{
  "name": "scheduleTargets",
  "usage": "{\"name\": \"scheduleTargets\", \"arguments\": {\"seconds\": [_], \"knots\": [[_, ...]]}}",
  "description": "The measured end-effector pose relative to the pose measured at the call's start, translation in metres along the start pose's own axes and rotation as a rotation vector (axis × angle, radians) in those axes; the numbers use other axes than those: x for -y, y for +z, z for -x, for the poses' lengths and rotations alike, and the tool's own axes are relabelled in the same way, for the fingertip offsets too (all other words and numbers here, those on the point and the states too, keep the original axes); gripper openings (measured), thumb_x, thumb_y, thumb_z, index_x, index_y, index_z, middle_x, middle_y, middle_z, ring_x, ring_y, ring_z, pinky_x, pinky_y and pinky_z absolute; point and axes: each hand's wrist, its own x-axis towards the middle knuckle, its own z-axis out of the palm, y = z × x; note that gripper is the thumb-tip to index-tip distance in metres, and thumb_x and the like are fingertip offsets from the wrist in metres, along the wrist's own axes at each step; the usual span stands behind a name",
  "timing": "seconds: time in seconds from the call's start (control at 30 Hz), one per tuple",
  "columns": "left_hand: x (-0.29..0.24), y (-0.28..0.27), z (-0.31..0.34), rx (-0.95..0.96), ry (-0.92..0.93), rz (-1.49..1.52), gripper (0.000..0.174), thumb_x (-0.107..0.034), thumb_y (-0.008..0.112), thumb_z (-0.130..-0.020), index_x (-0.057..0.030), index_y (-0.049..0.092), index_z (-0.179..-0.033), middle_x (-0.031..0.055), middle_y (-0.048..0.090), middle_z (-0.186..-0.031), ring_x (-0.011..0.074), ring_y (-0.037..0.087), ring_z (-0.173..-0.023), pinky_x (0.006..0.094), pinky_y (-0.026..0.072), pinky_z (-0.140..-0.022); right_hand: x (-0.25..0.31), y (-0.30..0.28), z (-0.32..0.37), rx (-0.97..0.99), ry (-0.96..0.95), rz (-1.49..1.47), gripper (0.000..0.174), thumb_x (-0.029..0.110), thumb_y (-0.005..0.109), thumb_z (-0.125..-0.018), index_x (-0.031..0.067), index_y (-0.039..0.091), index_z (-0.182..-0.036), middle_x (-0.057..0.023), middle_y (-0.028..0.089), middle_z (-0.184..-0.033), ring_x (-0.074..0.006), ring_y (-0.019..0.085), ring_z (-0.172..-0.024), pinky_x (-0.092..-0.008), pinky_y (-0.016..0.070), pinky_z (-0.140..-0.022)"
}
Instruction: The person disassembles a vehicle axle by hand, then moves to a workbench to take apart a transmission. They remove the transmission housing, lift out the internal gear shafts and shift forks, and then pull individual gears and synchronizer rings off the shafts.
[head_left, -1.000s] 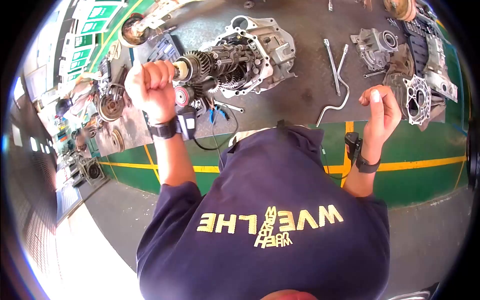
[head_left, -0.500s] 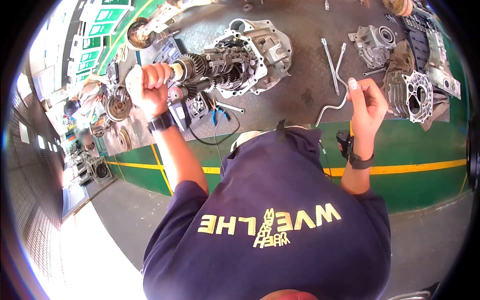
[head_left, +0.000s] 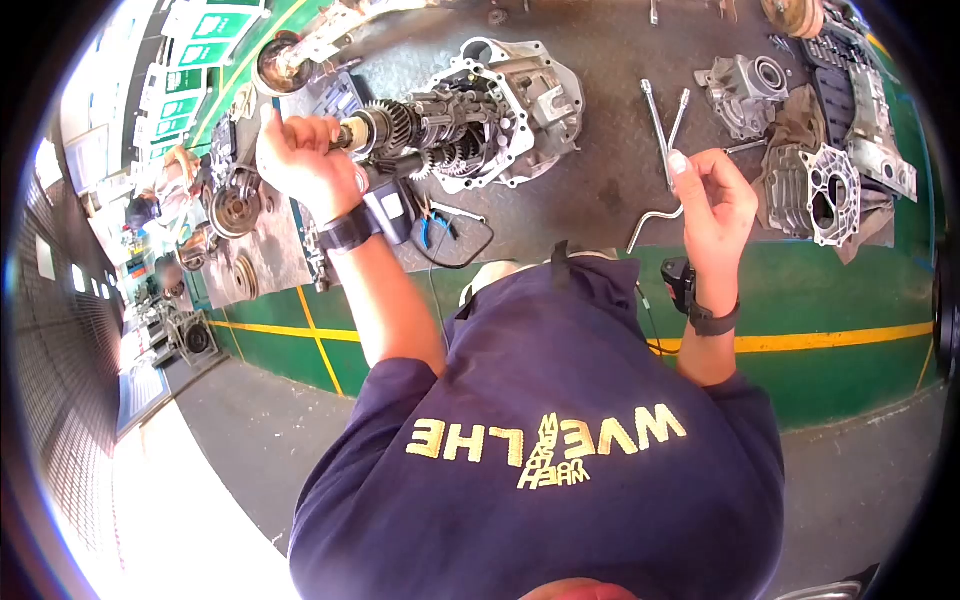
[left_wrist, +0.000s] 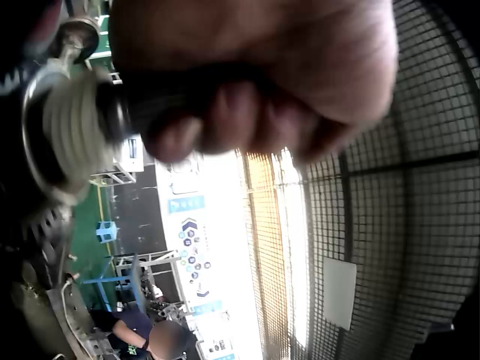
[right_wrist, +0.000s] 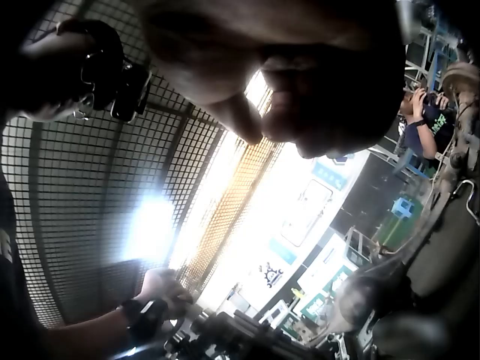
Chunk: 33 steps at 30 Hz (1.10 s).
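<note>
My left hand (head_left: 308,165) grips the end of a gear shaft that reaches out of the gearbox's left side. In the left wrist view its fingers (left_wrist: 236,112) curl round the dark shaft end (left_wrist: 118,109), beside a pale ridged collar (left_wrist: 75,124). Toothed gears (head_left: 388,128) line the shaft, which runs into the open aluminium gearbox housing (head_left: 552,95). Off to the right, my right hand (head_left: 718,205) hovers over the bench's front edge, fingers loosely bent and nothing visible in them. Behind its thumb lie a straight metal bar (head_left: 655,115) and a cranked speed handle (head_left: 650,222).
Blue-handled pliers (head_left: 437,230) and a spanner (head_left: 458,211) lie before the gearbox. Castings (head_left: 748,95) and a ribbed housing (head_left: 800,190) stand at right, near a cloth and an open socket case (head_left: 835,100). Drums (head_left: 238,208) sit at left.
My left forearm has swung to the right and the wrist has turned, while the hand keeps its grip on the shaft end. My right hand has moved left, towards the metal bars.
</note>
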Motion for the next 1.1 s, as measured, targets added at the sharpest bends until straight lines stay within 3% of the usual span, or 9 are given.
{"name": "scheduleTargets", "arguments": {"seconds": [0.07,0.17,0.37,0.43,0.5,0.63,0.7,0.87,1.1], "knots": [[0.007,-0.040,-0.022,0.583,-0.043,0.177,0.046,-0.027,0.050,-0.100,-0.0150,0.033,-0.059,-0.0020,0.026,-0.054,0.0160,0.027,-0.051,0.0365,0.0306,-0.057,-0.002,-0.004,0.002,-0.004,0.034,0.000,0.032,0.009,0.075,-0.091,0.0032,0.051,-0.071,0.0064,0.047,-0.066,-0.0016,0.039,-0.061,-0.0200,0.0309,-0.054],[0.007,-0.048,-0.046,1.011,-0.038,0.220,0.047,-0.024,0.045,-0.102,-0.0135,0.034,-0.058,-0.0009,0.029,-0.053,0.0166,0.026,-0.051,0.0360,0.0279,-0.057,-0.006,-0.009,0.003,-0.003,0.037,0.086,0.042,0.009,0.075,-0.092,0.0064,0.041,-0.066,0.0077,0.037,-0.064,-0.0021,0.031,-0.060,-0.0222,0.0241,-0.052],[0.005,-0.002,0.001,-0.067,0.059,-0.030,0.045,-0.028,0.050,-0.101,-0.0131,0.036,-0.060,0.0008,0.031,-0.052,0.0167,0.032,-0.048,0.0377,0.0366,-0.053,-0.010,-0.015,0.001,-0.066,0.095,-0.013,0.049,0.009,0.069,-0.096,0.0090,0.032,-0.064,0.0084,0.027,-0.065,-0.0033,0.023,-0.062,-0.0258,0.0179,-0.052],[0.005,0.009,0.001,-0.188,0.090,-0.089,0.040,-0.027,0.051,-0.099,-0.0111,0.039,-0.063,0.0029,0.037,-0.054,0.0177,0.038,-0.049,0.0388,0.0413,-0.054,-0.005,-0.013,0.001,-0.062,0.077,0.004,0.048,0.009,0.066,-0.098,0.0084,0.032,-0.065,0.0086,0.028,-0.065,-0.0032,0.023,-0.062,-0.0257,0.0180,-0.052],[0.004,0.014,0.003,-0.203,0.109,0.041,0.049,-0.023,0.057,-0.097,-0.0127,0.033,-0.056,-0.0009,0.031,-0.049,0.0118,0.028,-0.043,0.0335,0.0332,-0.048,-0.003,-0.010,-0.002,-0.059,0.069,-0.009,0.048,0.010,0.067,-0.098,0.0082,0.032,-0.065,0.0085,0.029,-0.065,-0.0033,0.023,-0.062,-0.0257,0.0181,-0.052],[0.003,-0.039,-0.025,0.711,-0.042,0.190,0.050,-0.024,0.050,-0.101,-0.0144,0.031,-0.055,-0.0019,0.026,-0.051,0.0141,0.026,-0.047,0.0351,0.0286,-0.054,-0.011,-0.008,-0.005,-0.042,0.073,0.004,0.047,0.012,0.068,-0.098,0.0102,0.036,-0.062,0.0096,0.030,-0.061,-0.0015,0.024,-0.056,-0.0249,0.0171,-0.049],[0.004,-0.040,-0.032,0.797,-0.056,0.196,0.049,-0.022,0.048,-0.101,-0.0143,0.031,-0.056,-0.0021,0.027,-0.051,0.0142,0.026,-0.046,0.0354,0.0282,-0.054,-0.018,-0.007,-0.004,-0.017,0.094,0.035,0.048,0.012,0.068,-0.098,0.0086,0.032,-0.065,0.0084,0.030,-0.064,-0.0036,0.023,-0.062,-0.0259,0.0179,-0.051],[0.000,-0.021,-0.005,0.238,-0.025,0.080,0.047,-0.021,0.053,-0.101,-0.0137,0.035,-0.059,-0.0009,0.030,-0.053,0.0164,0.031,-0.050,0.0386,0.0381,-0.058,-0.016,0.009,-0.005,0.080,0.189,-0.029,0.044,0.015,0.070,-0.097,0.0058,0.040,-0.065,0.0085,0.035,-0.062,-0.0020,0.028,-0.059,-0.0235,0.0216,-0.050],[0.002,-0.046,-0.010,0.416,0.064,-0.069,0.026,-0.020,0.058,-0.102,-0.0055,0.054,-0.081,0.0045,0.056,-0.071,0.0185,0.059,-0.072,0.0375,0.0502,-0.078,0.002,0.049,-0.001,0.143,0.136,0.162,0.026,0.015,0.072,-0.095,-0.0001,0.060,-0.077,0.0070,0.046,-0.062,-0.0012,0.036,-0.058,-0.0215,0.0278,-0.051]]}}
